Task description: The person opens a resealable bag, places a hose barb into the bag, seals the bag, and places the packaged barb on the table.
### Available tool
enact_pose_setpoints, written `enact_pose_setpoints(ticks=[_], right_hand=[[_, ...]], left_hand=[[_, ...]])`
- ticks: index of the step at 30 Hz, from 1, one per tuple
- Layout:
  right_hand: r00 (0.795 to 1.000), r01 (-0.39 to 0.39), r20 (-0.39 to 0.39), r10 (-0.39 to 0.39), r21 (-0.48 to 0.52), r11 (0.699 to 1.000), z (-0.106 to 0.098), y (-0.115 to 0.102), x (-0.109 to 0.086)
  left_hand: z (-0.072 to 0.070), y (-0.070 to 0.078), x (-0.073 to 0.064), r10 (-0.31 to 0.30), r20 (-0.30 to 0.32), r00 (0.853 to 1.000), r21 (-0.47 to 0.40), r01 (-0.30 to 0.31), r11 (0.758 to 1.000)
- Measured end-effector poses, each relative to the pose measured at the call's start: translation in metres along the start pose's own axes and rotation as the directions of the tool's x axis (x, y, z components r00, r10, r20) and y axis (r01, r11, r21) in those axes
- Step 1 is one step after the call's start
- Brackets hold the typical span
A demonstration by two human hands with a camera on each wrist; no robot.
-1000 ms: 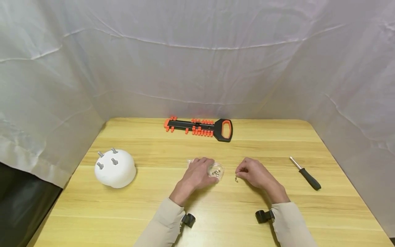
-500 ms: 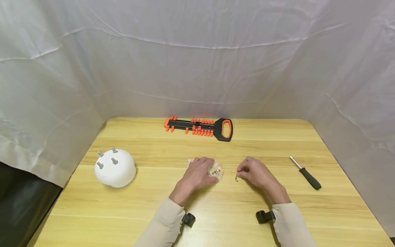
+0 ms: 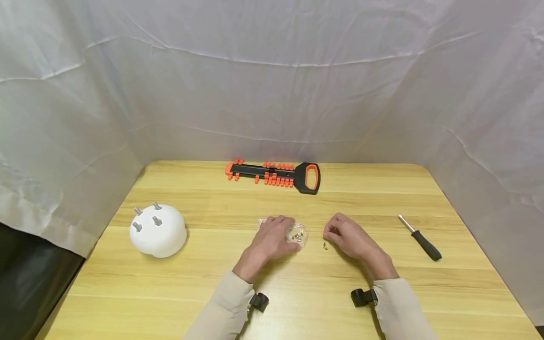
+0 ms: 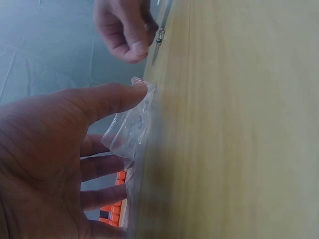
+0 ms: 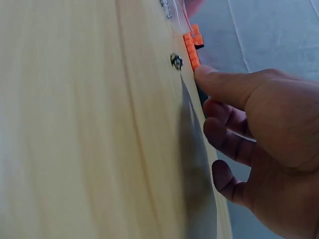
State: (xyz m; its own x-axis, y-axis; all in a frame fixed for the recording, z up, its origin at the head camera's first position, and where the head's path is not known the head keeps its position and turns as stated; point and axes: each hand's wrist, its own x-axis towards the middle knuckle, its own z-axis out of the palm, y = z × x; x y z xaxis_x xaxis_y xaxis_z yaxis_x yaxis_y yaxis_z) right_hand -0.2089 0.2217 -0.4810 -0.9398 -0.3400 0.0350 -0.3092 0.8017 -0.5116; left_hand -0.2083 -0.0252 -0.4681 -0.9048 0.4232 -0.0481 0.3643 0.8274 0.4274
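Observation:
A clear plastic bag [image 3: 299, 235] with several small metal pieces, which look like screws, lies on the table. My left hand [image 3: 274, 238] arches over it and holds it between thumb and fingers; the left wrist view shows the thumb [image 4: 132, 94] at one edge of the crinkled film. To the right, a small cluster of metal pieces [image 5: 176, 61] sits on the table. Just above and beside that cluster is my right hand [image 3: 348, 236], fingers loosely curled, with a gap between its thumb [image 5: 214, 79] and the metal. Nothing shows in its grip.
A white rounded object [image 3: 159, 236] with several grey pegs on top stands at the left. Across the back lies a black tool with orange clips and a loop handle [image 3: 307, 178]. A black-handled screwdriver [image 3: 426, 245] lies at the right. Pale cloth [image 3: 272, 104] hangs behind the table.
The right fingertips, which were right at the small metal pieces, have drawn slightly up and away from them, leaving them on the table. The left hand stays on the bag.

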Motion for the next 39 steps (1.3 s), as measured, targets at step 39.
enact_pose_setpoints(ticks=[39], right_hand=[[0.998,0.066,0.017,-0.067,0.060,0.996,0.006,-0.030,0.012]], left_hand=[[0.001,0.000,0.001,0.015,-0.014,1.000,0.019,-0.015,1.000]])
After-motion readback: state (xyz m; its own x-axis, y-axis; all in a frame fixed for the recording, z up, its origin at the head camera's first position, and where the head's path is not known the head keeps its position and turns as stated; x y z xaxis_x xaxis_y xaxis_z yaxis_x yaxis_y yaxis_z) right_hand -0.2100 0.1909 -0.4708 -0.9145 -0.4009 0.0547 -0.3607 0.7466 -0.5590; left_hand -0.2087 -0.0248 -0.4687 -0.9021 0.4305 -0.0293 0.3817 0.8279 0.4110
